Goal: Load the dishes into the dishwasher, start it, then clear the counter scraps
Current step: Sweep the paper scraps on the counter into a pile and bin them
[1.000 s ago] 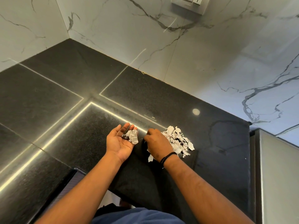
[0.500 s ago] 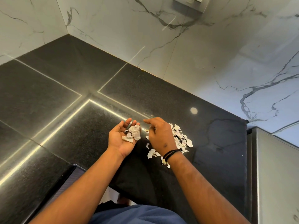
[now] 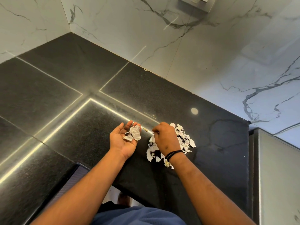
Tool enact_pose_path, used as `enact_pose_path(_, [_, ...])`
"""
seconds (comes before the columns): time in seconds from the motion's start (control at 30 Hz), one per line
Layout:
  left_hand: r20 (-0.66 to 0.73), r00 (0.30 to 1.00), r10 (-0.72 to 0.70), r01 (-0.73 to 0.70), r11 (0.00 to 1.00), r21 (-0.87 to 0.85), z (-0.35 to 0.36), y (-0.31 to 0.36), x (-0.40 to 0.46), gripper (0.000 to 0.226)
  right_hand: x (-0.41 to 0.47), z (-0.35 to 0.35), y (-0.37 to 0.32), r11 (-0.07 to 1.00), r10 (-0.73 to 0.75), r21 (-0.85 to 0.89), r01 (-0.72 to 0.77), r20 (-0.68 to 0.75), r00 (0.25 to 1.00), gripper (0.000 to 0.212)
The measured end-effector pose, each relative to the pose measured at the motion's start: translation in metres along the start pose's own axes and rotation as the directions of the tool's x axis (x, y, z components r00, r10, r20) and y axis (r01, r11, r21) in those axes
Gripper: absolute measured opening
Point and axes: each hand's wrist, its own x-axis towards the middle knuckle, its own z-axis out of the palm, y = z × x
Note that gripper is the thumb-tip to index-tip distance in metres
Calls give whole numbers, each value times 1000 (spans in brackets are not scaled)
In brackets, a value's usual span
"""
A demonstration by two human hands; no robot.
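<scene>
Bright, even light fills the wide-angle view, with thin glare lines crossing the polished black counter (image 3: pixel 48 88) beyond the fingers (image 3: pixel 129 125) (plus one round reflected spot), straight edges bowing outward, and the right hand (image 3: pixel 164 138) perhaps slightly motion-blurred.

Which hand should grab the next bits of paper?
The right hand. It sits on top of the pile of paper scraps on the counter. The left hand is palm up, already cupping gathered scraps.
</scene>
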Motion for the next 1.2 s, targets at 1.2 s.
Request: enact_pose_path(1.2, [44, 999, 6, -6, 1000, -1, -5, -4, -5, 35, -34, -11, -29, 923, 152, 363, -124, -48, 987, 10])
